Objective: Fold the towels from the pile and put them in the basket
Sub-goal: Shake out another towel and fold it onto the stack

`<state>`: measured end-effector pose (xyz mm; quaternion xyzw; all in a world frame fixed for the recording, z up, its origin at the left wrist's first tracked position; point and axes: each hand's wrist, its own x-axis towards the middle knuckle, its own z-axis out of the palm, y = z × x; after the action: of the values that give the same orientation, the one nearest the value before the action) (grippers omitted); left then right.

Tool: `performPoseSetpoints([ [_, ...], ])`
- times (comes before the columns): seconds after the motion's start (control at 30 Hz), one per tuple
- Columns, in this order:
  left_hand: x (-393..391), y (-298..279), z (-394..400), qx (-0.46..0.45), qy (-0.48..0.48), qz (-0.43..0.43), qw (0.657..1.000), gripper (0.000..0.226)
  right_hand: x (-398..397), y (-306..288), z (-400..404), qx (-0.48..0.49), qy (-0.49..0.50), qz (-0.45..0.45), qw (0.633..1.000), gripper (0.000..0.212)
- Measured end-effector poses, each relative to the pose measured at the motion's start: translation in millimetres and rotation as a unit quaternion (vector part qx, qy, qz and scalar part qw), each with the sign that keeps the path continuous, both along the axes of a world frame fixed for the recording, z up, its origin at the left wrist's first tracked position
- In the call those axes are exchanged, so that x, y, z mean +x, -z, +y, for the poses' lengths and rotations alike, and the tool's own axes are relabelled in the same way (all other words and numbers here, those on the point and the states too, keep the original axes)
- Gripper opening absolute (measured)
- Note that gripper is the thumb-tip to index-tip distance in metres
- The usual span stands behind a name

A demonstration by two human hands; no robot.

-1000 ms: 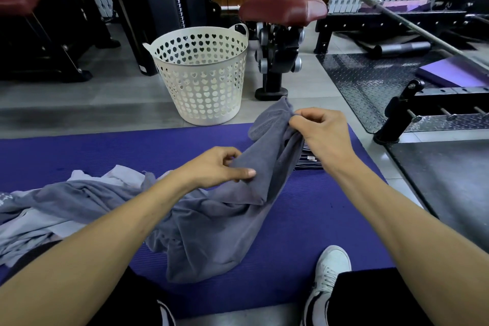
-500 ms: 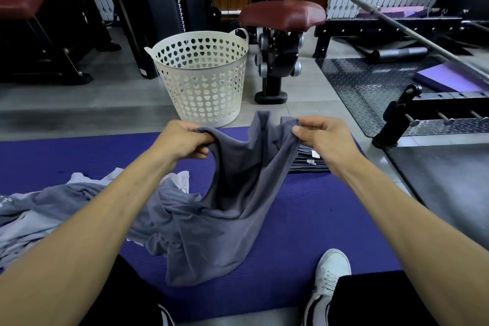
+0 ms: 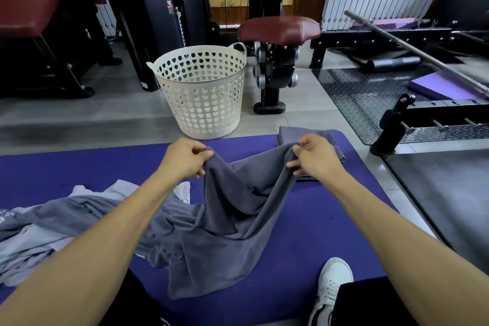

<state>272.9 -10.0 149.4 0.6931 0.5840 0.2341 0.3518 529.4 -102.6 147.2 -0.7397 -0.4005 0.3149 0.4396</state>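
Observation:
A dark grey towel (image 3: 232, 222) hangs between my hands above the purple mat (image 3: 79, 167). My left hand (image 3: 185, 160) pinches one upper corner of it, and my right hand (image 3: 315, 157) pinches the other. The towel sags in the middle and its lower part lies crumpled on the mat. A pile of grey and pale towels (image 3: 39, 227) spreads at the left, partly under my left forearm. Behind my right hand lies a stack of folded grey towels (image 3: 293, 132). The white basket (image 3: 201, 87) with heart-shaped holes stands on the floor beyond the mat.
A gym machine with a dark red seat (image 3: 277, 29) stands right of the basket. Black metal plates and a rack foot (image 3: 391, 124) border the mat on the right. A barbell (image 3: 412, 42) slants at the back right. My white shoe (image 3: 330, 286) rests on the mat's near edge.
My left hand moved up the towel from its middle to the top edge. Both hands then spread apart and lowered a little, drawing the top edge out and uncovering the folded stack.

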Motion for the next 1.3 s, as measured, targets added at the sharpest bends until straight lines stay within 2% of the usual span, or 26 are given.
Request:
performPoseSetpoints([
  [0.03, -0.6, -0.6, -1.2, 0.012, -0.014, -0.033, 0.999, 0.016, -0.6, 0.4, -0.3, 0.002, 0.003, 0.001, 1.0, 0.018],
  [0.13, 1.8, -12.8, -2.8, 0.001, -0.047, -0.216, 0.975, 0.01, -1.8, -14.1, 0.5, 0.066, 0.031, 0.03, 0.997, 0.016],
  [0.23, 2.6, -35.7, 4.2, 0.009, -0.077, -0.304, 0.95, 0.01, -1.1, -43.9, 5.5, 0.142, 0.074, 0.092, 0.983, 0.011],
  [0.4, 2.6, -128.4, 16.9, 0.082, -0.055, -0.34, 0.935, 0.02, -2.1, -131.5, 12.2, 0.261, 0.095, 0.09, 0.957, 0.017],
  [0.53, 0.4, -231.0, 2.2, 0.208, -0.035, -0.351, 0.912, 0.018, -18.9, -224.4, 1.9, 0.357, 0.085, 0.057, 0.928, 0.011],
  [0.63, -3.9, -299.9, -24.2, 0.337, -0.051, -0.357, 0.87, 0.015, -37.6, -291.7, -13.7, 0.434, 0.071, 0.038, 0.898, 0.001],
  [0.73, -4.9, -349.5, -54.6, 0.432, -0.074, -0.393, 0.809, 0.009, -64.4, -350.9, -44.4, 0.501, 0.059, 0.008, 0.863, 0.01],
  [0.8, -6.0, -369.8, -67.8, 0.45, -0.092, -0.402, 0.792, 0.011, -76.8, -373.7, -59.5, 0.516, 0.044, -0.051, 0.854, 0.01],
  [0.9, -10.7, -387.2, -77.9, 0.443, -0.096, -0.348, 0.821, 0.013, -82.7, -388.1, -71.2, 0.476, 0.038, -0.158, 0.864, 0.004],
  [0.97, -17.9, -395.0, -84.1, 0.454, -0.1, -0.358, 0.81, 0.013, -83.6, -392.6, -72.9, 0.48, 0.039, -0.151, 0.863, 0.006],
  [1.1, -28.9, -410.8, -94.3, 0.52, -0.065, -0.398, 0.753, 0.014, -87.4, -408.5, -70.4, 0.552, 0.049, -0.085, 0.828, 0.017],
  [1.23, -28.0, -415.0, -83.9, 0.542, -0.053, -0.404, 0.735, 0.007, -86.4, -417.9, -59.2, 0.565, 0.042, -0.07, 0.821, 0.018],
  [1.3, -23.2, -411.9, -72.4, 0.537, -0.057, -0.404, 0.738, 0.01, -81.7, -416.8, -46.4, 0.558, 0.043, -0.074, 0.825, 0.018],
])
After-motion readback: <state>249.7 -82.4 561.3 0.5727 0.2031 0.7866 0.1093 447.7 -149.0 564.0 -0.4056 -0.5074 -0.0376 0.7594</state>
